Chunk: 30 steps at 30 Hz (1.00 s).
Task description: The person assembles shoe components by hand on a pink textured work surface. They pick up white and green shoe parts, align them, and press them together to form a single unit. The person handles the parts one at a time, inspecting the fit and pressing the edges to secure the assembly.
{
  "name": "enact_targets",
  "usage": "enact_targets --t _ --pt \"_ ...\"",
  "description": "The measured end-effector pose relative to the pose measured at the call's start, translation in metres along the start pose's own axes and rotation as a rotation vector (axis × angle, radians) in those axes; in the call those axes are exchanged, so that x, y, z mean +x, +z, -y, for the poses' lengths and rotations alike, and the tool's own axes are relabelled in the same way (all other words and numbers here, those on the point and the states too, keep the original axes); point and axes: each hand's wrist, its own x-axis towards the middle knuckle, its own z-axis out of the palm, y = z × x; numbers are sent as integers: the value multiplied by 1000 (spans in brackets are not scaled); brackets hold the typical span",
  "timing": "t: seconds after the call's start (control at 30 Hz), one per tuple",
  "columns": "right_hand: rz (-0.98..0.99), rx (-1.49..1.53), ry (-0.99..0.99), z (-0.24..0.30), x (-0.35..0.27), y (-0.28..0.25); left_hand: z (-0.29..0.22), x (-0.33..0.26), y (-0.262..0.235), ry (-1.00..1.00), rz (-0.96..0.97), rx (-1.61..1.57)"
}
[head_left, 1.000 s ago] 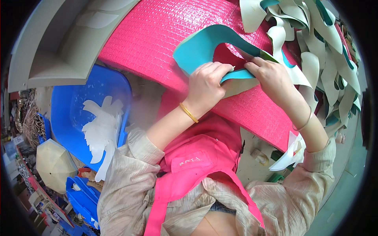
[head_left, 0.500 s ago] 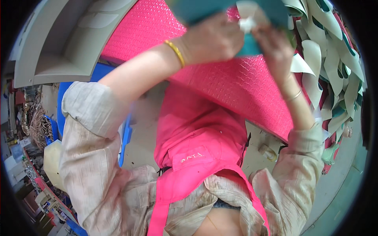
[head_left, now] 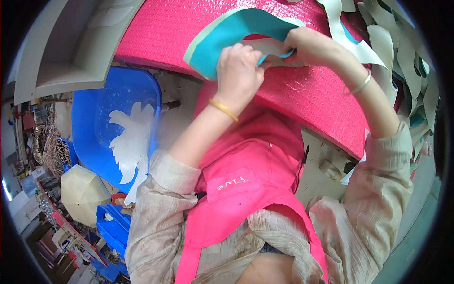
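Over the pink textured table top (head_left: 302, 97), both my hands hold a curved, U-shaped teal piece (head_left: 222, 35) of sheet material with a pale edge. It looks like a shoe upper, and its inner side is whitish. My left hand (head_left: 239, 71), with a yellow bangle at the wrist, is closed on the near edge. My right hand (head_left: 307, 46) pinches the other arm of the piece, where the edge bends and folds. The fingertips of both hands are partly hidden.
Many pale and teal curved pieces (head_left: 402, 71) are heaped at the right. A blue bin (head_left: 90, 123) with jagged white scraps (head_left: 132, 135) stands below the table at the left. A grey open box (head_left: 66, 61) is at the far left, with a cream faceted object (head_left: 85, 194) lower down.
The teal piece has come nearer and to the left, and more of it shows. My left hand has drawn back nearer. The white bit seen between my hands is no longer visible there.
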Motion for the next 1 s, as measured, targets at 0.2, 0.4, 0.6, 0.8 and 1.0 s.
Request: enact_targets --t 0.2,0.4,0.6,0.8,1.0 --pt "78 12 111 0 15 -7 6 12 8 -146 138 -35" --pt "64 -48 154 5 17 -2 5 19 6 -158 247 27" --pt "-28 -235 110 12 17 6 -5 26 2 -64 279 233" --pt "-121 -300 101 13 13 15 -10 -29 -12 721 -149 -99" --pt "37 -322 105 21 20 4 -6 -30 11 199 93 -23"
